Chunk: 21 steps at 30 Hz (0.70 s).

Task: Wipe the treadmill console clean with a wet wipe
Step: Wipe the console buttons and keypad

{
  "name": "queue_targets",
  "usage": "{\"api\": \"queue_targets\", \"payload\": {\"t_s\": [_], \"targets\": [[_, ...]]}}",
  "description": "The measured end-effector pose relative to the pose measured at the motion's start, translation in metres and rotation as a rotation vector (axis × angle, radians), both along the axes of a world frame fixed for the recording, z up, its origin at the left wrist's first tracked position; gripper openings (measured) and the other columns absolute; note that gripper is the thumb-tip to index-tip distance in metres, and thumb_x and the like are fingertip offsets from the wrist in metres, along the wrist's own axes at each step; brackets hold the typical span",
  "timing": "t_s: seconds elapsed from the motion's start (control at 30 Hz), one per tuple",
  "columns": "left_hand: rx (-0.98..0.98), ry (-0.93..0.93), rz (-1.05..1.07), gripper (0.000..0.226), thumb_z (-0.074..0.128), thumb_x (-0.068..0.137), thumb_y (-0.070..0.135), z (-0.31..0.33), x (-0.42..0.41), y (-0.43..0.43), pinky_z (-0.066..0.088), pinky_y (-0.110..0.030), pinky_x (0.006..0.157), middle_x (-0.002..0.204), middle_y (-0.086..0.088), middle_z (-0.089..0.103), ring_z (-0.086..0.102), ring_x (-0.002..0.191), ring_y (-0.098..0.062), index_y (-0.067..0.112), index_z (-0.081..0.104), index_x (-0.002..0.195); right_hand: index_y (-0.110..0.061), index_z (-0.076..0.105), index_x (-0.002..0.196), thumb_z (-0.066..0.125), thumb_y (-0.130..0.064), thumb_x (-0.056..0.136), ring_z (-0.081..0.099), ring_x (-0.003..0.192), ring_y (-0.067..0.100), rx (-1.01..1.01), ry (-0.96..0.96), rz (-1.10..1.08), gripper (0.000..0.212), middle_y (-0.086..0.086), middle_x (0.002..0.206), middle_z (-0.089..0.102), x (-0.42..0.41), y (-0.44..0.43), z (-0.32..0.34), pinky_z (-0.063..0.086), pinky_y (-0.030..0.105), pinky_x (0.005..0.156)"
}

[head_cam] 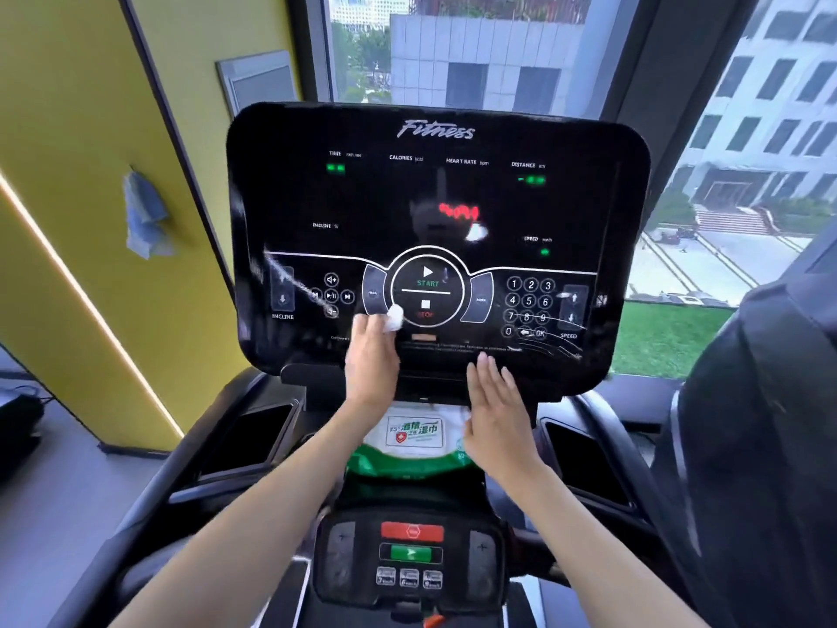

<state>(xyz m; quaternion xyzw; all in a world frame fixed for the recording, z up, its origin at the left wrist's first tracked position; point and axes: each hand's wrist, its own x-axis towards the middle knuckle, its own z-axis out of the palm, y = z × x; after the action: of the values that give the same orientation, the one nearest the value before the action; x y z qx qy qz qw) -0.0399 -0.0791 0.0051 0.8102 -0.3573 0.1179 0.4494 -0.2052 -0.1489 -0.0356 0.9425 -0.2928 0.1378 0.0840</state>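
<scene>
**Wipe pressed to the glossy console, low and left of centre**

The left hand (371, 360) lies flat against the lower part of the treadmill console (435, 197), fingers closed over a small crumpled white wet wipe (395, 317) that bulges out past the fingertips. The wad touches the panel just at the lower left rim of the round START/STOP dial (426, 287), beside the curved grey button on that side. The right hand (496, 410) holds nothing: it is open and flat, fingers straight and close together, their tips at the console's bottom edge below the number keypad (529, 308); whether they touch it I cannot tell.

The console is a wide black slab with rounded corners, smooth and mirror-like, printed with white lettering and thin white curved lines. Green digits glow near its top and a red blur sits in the middle. Faint pale streaks show on the shiny face at the lower right, near the SPEED arrows, and at the left by the INCLINE arrows.

Under the hands, tucked in the recess below the console, rests a soft pack of wipes (414, 439), white and green with a rectangular label. Nearer the camera sits a matte black lower control panel (411, 555) with a red bar button, a green bar button and three small square keys. To the left stands a yellow wall (90, 174) with a blue cloth (145, 215) hanging on it.
</scene>
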Motion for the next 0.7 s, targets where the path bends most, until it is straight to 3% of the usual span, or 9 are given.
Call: {"api": "queue_targets", "payload": {"t_s": [0.07, 0.13, 0.27, 0.37, 0.53, 0.6, 0.7], "targets": [[-0.089, 0.152, 0.223, 0.015, 0.043, 0.095, 0.005, 0.006, 0.007, 0.001, 0.032, -0.022, 0.067, 0.105, -0.015, 0.051, 0.046, 0.079, -0.021, -0.002, 0.055, 0.101, 0.009, 0.042, 0.132, 0.075, -0.018, 0.064, 0.037, 0.131, 0.037, -0.002, 0.003, 0.018, 0.08, 0.029, 0.14, 0.039, -0.002, -0.002, -0.001, 0.017, 0.044, 0.107], [-0.123, 0.191, 0.327, 0.016, 0.042, 0.094, 0.004, 0.009, -0.007, -0.012, 0.029, -0.022, 0.067, 0.107, -0.015, 0.051, 0.051, 0.085, -0.026, -0.002, 0.055, 0.102, 0.008, 0.044, 0.131, 0.072, -0.021, 0.064, 0.039, 0.13, 0.037, -0.011, 0.015, 0.048, 0.078, 0.028, 0.138, 0.041, -0.004, -0.008, -0.002, 0.018, 0.044, 0.108], [-0.014, 0.011, 0.041, 0.008, 0.048, 0.089, 0.0, -0.001, -0.067, -0.054, 0.039, -0.036, 0.06, 0.094, -0.014, 0.053, 0.053, 0.076, -0.033, 0.0, 0.055, 0.092, 0.007, 0.048, 0.129, 0.042, -0.022, 0.081, 0.041, 0.13, 0.032, -0.057, 0.026, 0.168, 0.056, 0.025, 0.136, 0.046, -0.015, -0.027, 0.0, 0.017, 0.04, 0.109], [-0.014, -0.051, -0.03, 0.011, 0.049, 0.086, -0.004, -0.002, -0.067, -0.059, 0.04, -0.037, 0.062, 0.088, -0.014, 0.054, 0.05, 0.07, -0.03, -0.001, 0.058, 0.091, 0.009, 0.046, 0.13, 0.027, -0.018, 0.08, 0.039, 0.132, 0.032, -0.027, -0.027, 0.172, 0.06, 0.025, 0.139, 0.043, -0.029, -0.043, 0.004, 0.017, 0.041, 0.109], [-0.207, 0.216, 0.358, 0.013, 0.043, 0.093, 0.0, 0.003, -0.058, -0.051, 0.025, -0.017, 0.063, 0.098, -0.015, 0.052, 0.039, 0.075, -0.014, -0.003, 0.055, 0.096, 0.007, 0.038, 0.136, 0.024, -0.012, 0.082, 0.033, 0.136, 0.031, -0.023, -0.023, 0.253, 0.059, 0.023, 0.144, 0.037, -0.042, -0.054, 0.001, 0.015, 0.041, 0.111], [-0.131, 0.154, 0.255, 0.011, 0.044, 0.092, 0.001, 0.002, -0.079, -0.063, 0.029, -0.019, 0.062, 0.1, -0.014, 0.053, 0.044, 0.074, -0.018, -0.002, 0.053, 0.099, 0.008, 0.044, 0.132, 0.024, -0.011, 0.081, 0.038, 0.132, 0.032, 0.006, -0.039, 0.257, 0.058, 0.024, 0.14, 0.042, -0.04, -0.055, 0.001, 0.013, 0.041, 0.111], [0.051, -0.036, -0.082, 0.011, 0.05, 0.088, -0.001, -0.005, -0.101, -0.074, 0.043, -0.039, 0.061, 0.095, -0.013, 0.053, 0.052, 0.073, -0.029, -0.001, 0.055, 0.098, 0.009, 0.051, 0.125, 0.025, -0.01, 0.078, 0.046, 0.127, 0.033, 0.041, -0.075, 0.265, 0.057, 0.025, 0.133, 0.048, -0.039, -0.057, 0.002, 0.014, 0.04, 0.111]]}}
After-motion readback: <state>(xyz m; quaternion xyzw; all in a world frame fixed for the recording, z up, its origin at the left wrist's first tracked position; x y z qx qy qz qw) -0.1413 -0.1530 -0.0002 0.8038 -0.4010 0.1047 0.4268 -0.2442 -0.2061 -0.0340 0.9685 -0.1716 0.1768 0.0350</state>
